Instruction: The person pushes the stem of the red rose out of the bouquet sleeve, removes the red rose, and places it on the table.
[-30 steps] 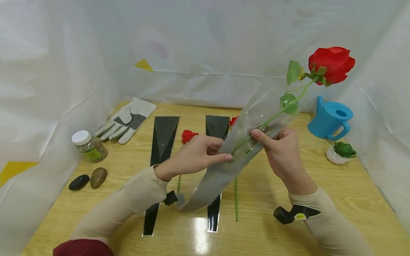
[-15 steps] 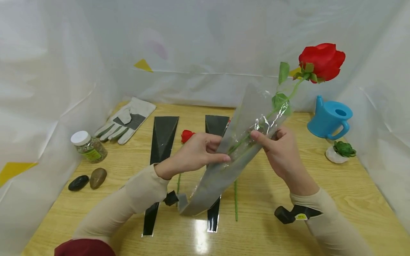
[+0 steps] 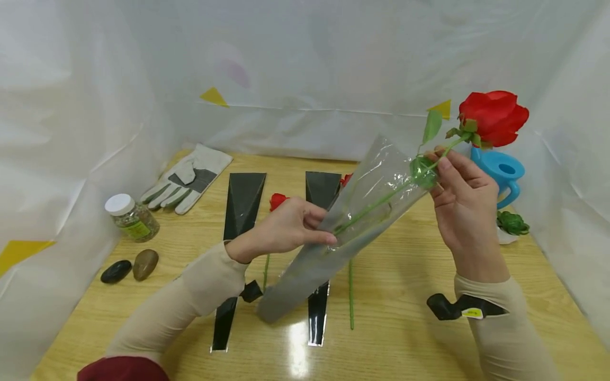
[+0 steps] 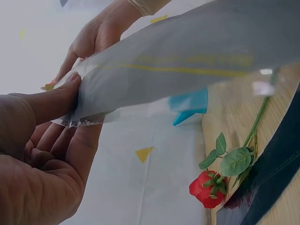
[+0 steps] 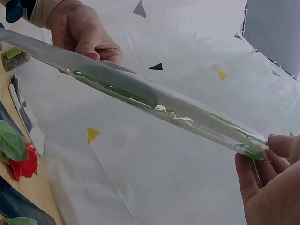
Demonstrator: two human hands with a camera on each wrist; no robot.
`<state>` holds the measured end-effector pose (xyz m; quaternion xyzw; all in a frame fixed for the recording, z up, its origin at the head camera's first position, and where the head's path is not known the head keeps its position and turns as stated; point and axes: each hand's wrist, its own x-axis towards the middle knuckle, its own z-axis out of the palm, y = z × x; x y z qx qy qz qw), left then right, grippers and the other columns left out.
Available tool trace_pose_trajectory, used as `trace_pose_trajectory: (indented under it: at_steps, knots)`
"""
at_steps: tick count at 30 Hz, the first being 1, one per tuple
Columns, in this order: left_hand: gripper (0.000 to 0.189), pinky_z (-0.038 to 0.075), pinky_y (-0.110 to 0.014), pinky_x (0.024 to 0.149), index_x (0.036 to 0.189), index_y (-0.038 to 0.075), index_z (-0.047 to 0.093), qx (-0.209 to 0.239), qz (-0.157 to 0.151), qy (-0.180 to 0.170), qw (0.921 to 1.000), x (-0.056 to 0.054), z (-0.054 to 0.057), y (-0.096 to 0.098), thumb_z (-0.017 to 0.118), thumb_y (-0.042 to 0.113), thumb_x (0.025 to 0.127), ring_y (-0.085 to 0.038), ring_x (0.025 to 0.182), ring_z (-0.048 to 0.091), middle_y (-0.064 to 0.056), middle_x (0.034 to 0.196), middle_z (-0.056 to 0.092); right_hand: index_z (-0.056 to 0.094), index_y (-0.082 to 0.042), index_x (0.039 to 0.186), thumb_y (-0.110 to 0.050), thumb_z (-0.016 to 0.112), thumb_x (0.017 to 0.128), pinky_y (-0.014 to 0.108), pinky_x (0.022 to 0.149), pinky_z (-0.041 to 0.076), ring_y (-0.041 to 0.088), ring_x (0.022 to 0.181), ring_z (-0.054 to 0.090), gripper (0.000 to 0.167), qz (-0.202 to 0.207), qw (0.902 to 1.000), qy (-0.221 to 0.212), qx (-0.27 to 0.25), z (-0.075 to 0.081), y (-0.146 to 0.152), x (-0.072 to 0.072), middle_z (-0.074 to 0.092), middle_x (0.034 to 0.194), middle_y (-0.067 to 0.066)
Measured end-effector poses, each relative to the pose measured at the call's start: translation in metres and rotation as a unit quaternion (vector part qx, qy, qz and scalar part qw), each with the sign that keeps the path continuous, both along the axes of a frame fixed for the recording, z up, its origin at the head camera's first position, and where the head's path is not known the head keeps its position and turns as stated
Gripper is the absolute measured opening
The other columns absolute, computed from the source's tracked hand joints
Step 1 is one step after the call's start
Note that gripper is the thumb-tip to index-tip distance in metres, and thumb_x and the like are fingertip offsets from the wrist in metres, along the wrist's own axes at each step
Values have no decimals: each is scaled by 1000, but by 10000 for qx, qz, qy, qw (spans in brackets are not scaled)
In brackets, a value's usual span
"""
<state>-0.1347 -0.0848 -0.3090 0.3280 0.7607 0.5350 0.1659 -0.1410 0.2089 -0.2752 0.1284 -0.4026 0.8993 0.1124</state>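
My left hand (image 3: 288,227) pinches the side of a clear and grey plastic flower sleeve (image 3: 305,275), which slants up to the right above the table. Inside it runs the green stem of a red rose (image 3: 494,117), whose bloom and upper leaf stick out beyond the open end. My right hand (image 3: 469,211) pinches the stem just below the bloom, beside a leaf at the sleeve's mouth. In the right wrist view the fingertips (image 5: 276,145) meet at the sleeve's end; whether they also grip the film I cannot tell. The left thumb (image 4: 56,101) presses on the film.
Two dark sleeves (image 3: 243,206) lie on the table, with another rose (image 3: 278,201) and a third, partly hidden rose (image 3: 351,296) beside them. Gloves (image 3: 190,177), a jar (image 3: 133,219) and two stones (image 3: 145,264) are left. A blue watering can (image 3: 500,166) and succulent (image 3: 512,223) stand right.
My right hand has moved up and right, from the middle of the sleeve to the stem near the bloom. The bloom has sunk slightly and shifted right. My left hand has hardly moved.
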Motion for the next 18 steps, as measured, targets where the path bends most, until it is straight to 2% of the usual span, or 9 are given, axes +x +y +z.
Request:
trace_pose_trajectory:
  at_steps: [1, 3, 5, 8, 10, 12, 15, 17, 18]
  knots:
    - [18, 55, -30, 76, 102, 3, 75, -2, -21, 30, 10000, 0, 1, 0, 79, 8, 85, -10, 86, 70, 1, 89, 74, 54, 18, 126, 7, 62, 92, 38, 92, 46, 30, 106, 64, 36, 9, 10000, 52, -1, 1, 1, 0, 61, 116, 23]
    - [9, 51, -24, 65, 85, 4, 72, -68, -43, 158, 9998, 1, 2, 0, 79, 10, 85, -2, 65, 63, 6, 71, 69, 55, 19, 124, 10, 61, 92, 38, 92, 47, 31, 102, 64, 35, 5, 9999, 133, -45, 2, 2, 1, 61, 114, 23]
    - [23, 39, -21, 55, 70, 7, 62, -134, -33, 254, 9996, 1, 3, 1, 79, 12, 85, -1, 50, 39, 10, 57, 52, 55, 20, 124, 11, 62, 91, 38, 90, 47, 30, 98, 65, 34, -26, 9999, 149, -62, 4, 4, 1, 62, 112, 23]
    - [35, 24, -27, 53, 65, 8, 52, -233, -12, 329, 9992, 3, 6, 1, 79, 15, 85, -8, 52, 19, 9, 53, 34, 56, 21, 121, 12, 61, 91, 37, 88, 49, 30, 95, 66, 32, -26, 9998, 115, -189, 6, 7, 1, 61, 111, 24]
    - [23, 32, -24, 53, 72, 8, 63, -277, 18, 320, 9991, 6, 8, 2, 80, 16, 85, -4, 49, 36, 11, 55, 50, 57, 21, 120, 12, 59, 91, 37, 87, 50, 31, 94, 66, 30, 18, 9993, 102, -364, 7, 11, 0, 61, 112, 24]
    - [11, 43, -22, 57, 87, 8, 74, -322, 57, 315, 9990, 9, 9, 2, 81, 16, 84, -2, 58, 55, 10, 67, 66, 57, 21, 119, 14, 57, 92, 39, 86, 51, 32, 92, 67, 28, 75, 9981, 133, -589, 8, 14, -1, 60, 111, 24]
    - [13, 46, -21, 59, 89, 8, 75, -386, 83, 506, 9979, 16, 12, 3, 81, 17, 83, 0, 61, 57, 11, 69, 67, 58, 22, 117, 16, 55, 92, 41, 83, 52, 33, 87, 68, 26, 147, 9954, 198, -924, 10, 20, -3, 60, 110, 25]
    - [15, 41, -21, 55, 78, 9, 70, -393, 95, 708, 9967, 21, 15, 3, 82, 17, 83, 1, 55, 45, 14, 57, 54, 58, 22, 115, 17, 54, 92, 41, 79, 54, 34, 82, 68, 24, 128, 9936, 251, -1097, 11, 23, -4, 60, 109, 25]
    - [21, 40, -20, 54, 72, 10, 65, -388, 94, 829, 9958, 24, 16, 3, 82, 18, 83, 3, 55, 45, 14, 54, 49, 58, 23, 114, 19, 53, 91, 41, 77, 55, 34, 80, 68, 24, 96, 9923, 281, -1205, 12, 25, -4, 61, 108, 26]
